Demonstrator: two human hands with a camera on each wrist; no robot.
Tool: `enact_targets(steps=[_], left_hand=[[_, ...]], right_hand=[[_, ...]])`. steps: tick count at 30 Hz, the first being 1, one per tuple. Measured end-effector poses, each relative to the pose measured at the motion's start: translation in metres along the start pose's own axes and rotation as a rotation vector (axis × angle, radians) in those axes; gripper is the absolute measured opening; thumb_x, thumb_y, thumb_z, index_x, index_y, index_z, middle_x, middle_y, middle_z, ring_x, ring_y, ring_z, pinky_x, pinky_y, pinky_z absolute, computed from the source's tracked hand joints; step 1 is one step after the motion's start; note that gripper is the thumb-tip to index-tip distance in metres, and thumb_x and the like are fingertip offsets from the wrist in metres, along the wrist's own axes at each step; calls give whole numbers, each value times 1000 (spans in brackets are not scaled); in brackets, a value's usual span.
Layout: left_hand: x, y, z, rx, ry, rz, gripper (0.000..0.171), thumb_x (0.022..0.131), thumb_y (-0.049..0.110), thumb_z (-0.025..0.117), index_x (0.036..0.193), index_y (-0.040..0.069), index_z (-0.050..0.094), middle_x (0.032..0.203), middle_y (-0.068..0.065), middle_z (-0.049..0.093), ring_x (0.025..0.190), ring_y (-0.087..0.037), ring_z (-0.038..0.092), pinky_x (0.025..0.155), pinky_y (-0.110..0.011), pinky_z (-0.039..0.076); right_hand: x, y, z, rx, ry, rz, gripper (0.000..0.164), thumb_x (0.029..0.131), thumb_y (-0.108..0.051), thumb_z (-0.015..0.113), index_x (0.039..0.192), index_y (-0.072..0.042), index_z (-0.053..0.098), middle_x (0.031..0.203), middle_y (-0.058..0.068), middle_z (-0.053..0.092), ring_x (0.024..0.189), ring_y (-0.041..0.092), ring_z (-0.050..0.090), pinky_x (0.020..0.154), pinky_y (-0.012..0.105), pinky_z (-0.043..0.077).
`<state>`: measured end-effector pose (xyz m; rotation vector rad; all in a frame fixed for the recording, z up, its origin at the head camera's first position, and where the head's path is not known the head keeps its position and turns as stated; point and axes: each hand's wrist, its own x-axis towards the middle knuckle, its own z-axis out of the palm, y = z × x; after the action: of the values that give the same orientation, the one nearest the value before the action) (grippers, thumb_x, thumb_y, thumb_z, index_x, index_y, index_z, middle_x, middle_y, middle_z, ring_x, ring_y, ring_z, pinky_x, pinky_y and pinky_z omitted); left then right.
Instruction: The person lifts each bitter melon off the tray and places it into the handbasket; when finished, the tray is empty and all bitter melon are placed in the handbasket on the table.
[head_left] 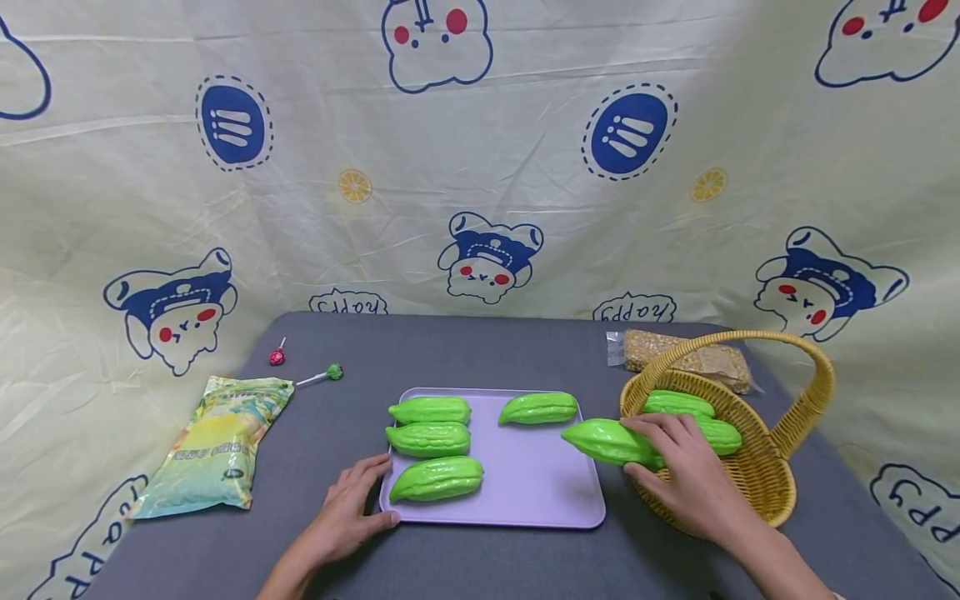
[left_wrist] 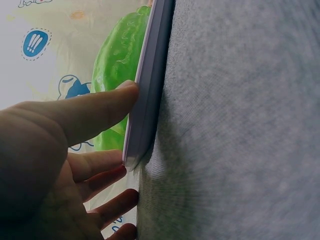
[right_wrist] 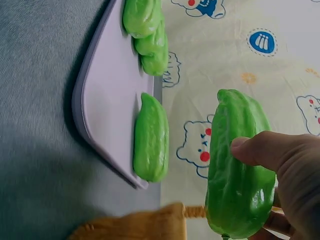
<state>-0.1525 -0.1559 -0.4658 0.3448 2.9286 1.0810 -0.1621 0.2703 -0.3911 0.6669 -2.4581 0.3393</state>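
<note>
My right hand (head_left: 682,471) pinches a green bitter melon (head_left: 603,442) between thumb and fingers, above the wicker basket's left rim and near the tray's right edge. The right wrist view shows the thumb pressed on its ridged side. Inside the basket (head_left: 782,492) lie more bitter melons (head_left: 720,435), partly hidden by the hand. On the lilac tray (head_left: 532,492), three bitter melons (head_left: 437,479) line the left side and one (head_left: 538,408) lies at the upper right. My left hand (head_left: 347,510) touches the tray's near left corner, thumb and fingers extended against its edges.
Left of the tray lies a yellow-green plastic bag (head_left: 217,446). Two lollipops, one red (head_left: 277,357) and one green (head_left: 334,372), are at the back left. Behind the basket is a clear pack of brown grains (head_left: 686,357). The basket's tall handle (head_left: 817,392) arches over it.
</note>
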Motion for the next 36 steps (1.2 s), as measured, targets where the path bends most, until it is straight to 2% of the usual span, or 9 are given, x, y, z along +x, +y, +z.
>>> enact_targets(steps=[11, 15, 23, 36], left_hand=[[0, -1, 1, -8, -2, 4, 68, 72, 29, 78, 131, 9, 53, 140, -5, 47, 126, -30, 41, 93, -47, 32], [0, -1, 1, -5, 3, 6, 68, 71, 29, 78, 131, 9, 53, 140, -5, 47, 126, -30, 42, 93, -46, 32], [0, 0, 1, -4, 4, 3, 68, 71, 28, 78, 131, 9, 53, 140, -5, 47, 125, -29, 41, 91, -45, 32], [0, 0, 1, -9, -2, -9, 67, 71, 28, 78, 131, 9, 53, 140, -5, 47, 126, -31, 41, 93, -49, 31]], right_hand=[[-13, 15, -24, -65, -2, 35, 62, 57, -11, 85, 114, -11, 62, 107, 5, 61, 94, 19, 47, 76, 36, 36], [-17, 23, -30, -74, -3, 47, 60, 58, -12, 85, 114, -11, 62, 107, 7, 61, 94, 21, 48, 76, 36, 36], [-24, 40, -39, -51, -75, 145, 59, 61, -12, 84, 116, -10, 61, 108, 12, 62, 99, 30, 50, 79, 51, 39], [-26, 71, -39, -90, -224, 231, 51, 69, -18, 81, 115, -9, 61, 109, 17, 62, 92, 31, 52, 71, 47, 41]])
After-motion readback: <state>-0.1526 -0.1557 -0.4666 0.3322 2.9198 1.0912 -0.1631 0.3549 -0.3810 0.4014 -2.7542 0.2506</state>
